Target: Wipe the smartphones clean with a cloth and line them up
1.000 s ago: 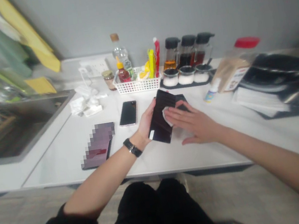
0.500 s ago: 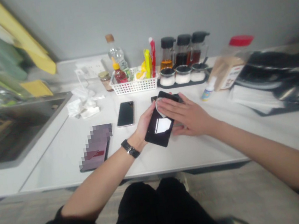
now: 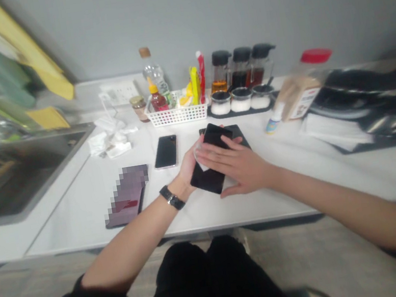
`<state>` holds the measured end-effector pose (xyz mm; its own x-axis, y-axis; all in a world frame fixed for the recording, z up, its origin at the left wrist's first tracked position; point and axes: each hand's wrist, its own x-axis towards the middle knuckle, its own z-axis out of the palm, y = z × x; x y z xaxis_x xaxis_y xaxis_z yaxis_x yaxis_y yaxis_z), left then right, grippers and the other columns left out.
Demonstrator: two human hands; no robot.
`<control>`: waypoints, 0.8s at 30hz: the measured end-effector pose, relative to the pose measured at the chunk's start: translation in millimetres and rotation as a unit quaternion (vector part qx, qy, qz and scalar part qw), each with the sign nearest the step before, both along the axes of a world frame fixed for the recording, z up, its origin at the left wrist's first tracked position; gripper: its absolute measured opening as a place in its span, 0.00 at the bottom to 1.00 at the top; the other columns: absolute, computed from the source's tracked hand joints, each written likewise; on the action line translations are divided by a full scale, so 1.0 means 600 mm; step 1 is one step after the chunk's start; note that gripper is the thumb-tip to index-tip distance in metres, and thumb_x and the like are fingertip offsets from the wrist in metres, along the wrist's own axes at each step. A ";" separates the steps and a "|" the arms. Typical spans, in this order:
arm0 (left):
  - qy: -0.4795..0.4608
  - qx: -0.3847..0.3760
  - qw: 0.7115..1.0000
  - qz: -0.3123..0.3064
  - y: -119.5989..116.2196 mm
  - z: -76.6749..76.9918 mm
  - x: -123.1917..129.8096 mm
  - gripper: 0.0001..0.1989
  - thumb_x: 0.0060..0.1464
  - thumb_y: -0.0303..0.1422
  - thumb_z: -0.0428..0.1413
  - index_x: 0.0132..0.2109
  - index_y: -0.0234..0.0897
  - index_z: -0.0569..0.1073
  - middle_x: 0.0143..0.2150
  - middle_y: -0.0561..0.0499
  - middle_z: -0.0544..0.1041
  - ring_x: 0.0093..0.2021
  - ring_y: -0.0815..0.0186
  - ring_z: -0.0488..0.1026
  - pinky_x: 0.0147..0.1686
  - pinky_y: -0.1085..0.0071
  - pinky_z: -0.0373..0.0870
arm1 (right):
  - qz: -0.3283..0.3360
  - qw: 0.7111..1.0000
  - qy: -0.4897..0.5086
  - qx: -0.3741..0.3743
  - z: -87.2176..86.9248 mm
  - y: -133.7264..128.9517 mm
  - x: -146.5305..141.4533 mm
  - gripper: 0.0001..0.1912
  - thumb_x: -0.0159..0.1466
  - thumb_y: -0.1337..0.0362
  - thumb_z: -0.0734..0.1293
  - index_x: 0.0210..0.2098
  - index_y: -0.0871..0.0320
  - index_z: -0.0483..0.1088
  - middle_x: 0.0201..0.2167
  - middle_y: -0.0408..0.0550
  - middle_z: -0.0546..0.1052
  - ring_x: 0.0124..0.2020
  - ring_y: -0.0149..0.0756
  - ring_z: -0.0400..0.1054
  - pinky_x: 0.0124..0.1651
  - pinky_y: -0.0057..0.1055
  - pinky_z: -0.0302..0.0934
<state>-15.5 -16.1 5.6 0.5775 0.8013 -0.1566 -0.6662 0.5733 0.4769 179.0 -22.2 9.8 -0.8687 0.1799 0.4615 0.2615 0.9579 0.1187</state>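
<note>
My left hand (image 3: 187, 166), with a black watch on its wrist, is wrapped round the edge of a black phone (image 3: 208, 178) held tilted above the counter. Across the phone's screen lies my right hand (image 3: 239, 164), its fingers pressing a small white wipe (image 3: 199, 158) against the glass. Behind the hands a dark flat device (image 3: 243, 138) rests on the counter, partly covered. To the left lie a second phone (image 3: 166, 151) with a dark screen and a larger phone (image 3: 130, 196), partly pixelated.
A white basket (image 3: 178, 116) of bottles and packets stands at the back, beside a black rack of condiment jars (image 3: 241, 100). Crumpled tissues (image 3: 117, 143) lie near the sink (image 3: 43, 209). At right are a red-lidded jar (image 3: 303, 95), a small bottle (image 3: 273, 122) and black pans (image 3: 342, 97).
My right hand has slid down the phone's screen toward me with the wipe. The bright reflection on the screen is no longer visible. My left hand has barely moved.
</note>
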 end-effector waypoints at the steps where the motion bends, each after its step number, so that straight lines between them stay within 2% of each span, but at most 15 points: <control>1: 0.002 0.005 0.999 -0.033 -0.002 0.001 0.000 0.37 0.71 0.50 0.49 0.77 0.32 0.63 0.60 0.37 0.84 0.63 0.47 0.80 0.66 0.52 0.72 | 0.014 1.000 -0.007 -0.004 -0.002 -0.007 -0.009 0.56 0.73 0.32 0.58 0.81 0.62 0.29 0.78 0.62 0.59 0.81 0.51 0.51 0.82 0.57 0.34; 3: 0.006 0.023 0.996 -0.081 -0.009 0.006 0.002 0.40 0.71 0.56 0.47 0.77 0.34 0.63 0.64 0.36 0.81 0.65 0.45 0.78 0.66 0.50 0.72 | 0.044 0.999 -0.021 -0.002 -0.010 -0.021 -0.019 0.55 0.74 0.34 0.58 0.81 0.63 0.30 0.78 0.61 0.60 0.81 0.48 0.50 0.83 0.53 0.32; 4: 0.004 0.037 0.996 -0.085 -0.013 0.010 0.004 0.39 0.72 0.55 0.44 0.78 0.37 0.63 0.65 0.37 0.80 0.65 0.45 0.78 0.66 0.50 0.71 | 0.061 0.998 -0.028 0.001 -0.012 -0.025 -0.020 0.54 0.74 0.35 0.58 0.81 0.62 0.29 0.78 0.60 0.60 0.81 0.46 0.50 0.83 0.51 0.31; 7: 0.001 0.057 0.997 -0.046 -0.017 0.019 0.008 0.34 0.75 0.51 0.39 0.77 0.40 0.64 0.65 0.40 0.81 0.64 0.48 0.79 0.68 0.51 0.69 | 0.106 0.993 -0.045 0.006 -0.012 -0.019 -0.002 0.50 0.76 0.38 0.58 0.81 0.58 0.28 0.77 0.55 0.63 0.81 0.41 0.51 0.83 0.48 0.30; 10: 0.020 0.022 0.999 -0.014 -0.015 0.021 0.008 0.33 0.76 0.46 0.39 0.75 0.32 0.66 0.63 0.38 0.82 0.64 0.51 0.80 0.70 0.55 0.68 | 0.056 0.998 -0.035 0.000 -0.007 -0.006 0.015 0.50 0.76 0.39 0.59 0.81 0.55 0.28 0.78 0.55 0.61 0.81 0.44 0.52 0.83 0.53 0.33; 12: 0.022 0.008 1.000 -0.006 -0.014 0.020 0.007 0.32 0.76 0.46 0.41 0.75 0.31 0.66 0.63 0.39 0.82 0.64 0.52 0.79 0.70 0.57 0.68 | 0.015 1.000 -0.022 -0.005 -0.007 -0.009 0.012 0.52 0.74 0.36 0.59 0.81 0.56 0.28 0.79 0.58 0.58 0.81 0.48 0.51 0.83 0.55 0.34; 15: 0.003 0.021 1.000 -0.016 -0.015 0.019 0.004 0.35 0.74 0.52 0.43 0.75 0.35 0.67 0.66 0.39 0.80 0.66 0.47 0.78 0.70 0.51 0.68 | 0.050 0.998 -0.034 -0.010 -0.013 -0.017 -0.004 0.56 0.73 0.33 0.57 0.81 0.60 0.27 0.78 0.59 0.60 0.81 0.47 0.51 0.83 0.53 0.33; 17: 0.003 0.013 1.000 -0.010 -0.016 0.021 0.004 0.35 0.74 0.52 0.43 0.75 0.35 0.66 0.64 0.40 0.81 0.64 0.47 0.79 0.69 0.49 0.69 | 0.063 0.997 -0.034 -0.006 -0.011 -0.009 -0.008 0.53 0.74 0.35 0.57 0.81 0.58 0.27 0.78 0.56 0.60 0.81 0.44 0.51 0.83 0.52 0.31; 21: 0.011 -0.026 0.996 0.079 -0.016 0.024 0.007 0.29 0.77 0.43 0.43 0.75 0.34 0.66 0.47 0.46 0.88 0.54 0.56 0.85 0.68 0.56 0.70 | -0.030 0.999 0.009 -0.016 -0.002 0.020 0.008 0.51 0.74 0.35 0.58 0.81 0.52 0.28 0.80 0.54 0.56 0.81 0.49 0.49 0.82 0.58 0.36; 22: 0.006 -0.020 0.996 0.088 -0.016 0.025 0.008 0.29 0.77 0.43 0.42 0.74 0.33 0.67 0.46 0.46 0.88 0.54 0.56 0.85 0.68 0.56 0.70 | -0.039 0.999 0.011 -0.020 -0.003 0.020 0.012 0.52 0.74 0.34 0.58 0.81 0.52 0.29 0.80 0.55 0.55 0.82 0.50 0.48 0.82 0.58 0.37; 24: -0.010 0.009 0.998 0.069 -0.018 0.025 0.009 0.32 0.76 0.47 0.41 0.74 0.31 0.67 0.53 0.42 0.86 0.58 0.53 0.83 0.69 0.53 0.70 | -0.010 1.000 -0.001 -0.022 -0.009 0.009 0.018 0.54 0.73 0.33 0.59 0.81 0.56 0.29 0.80 0.57 0.57 0.82 0.50 0.48 0.82 0.56 0.37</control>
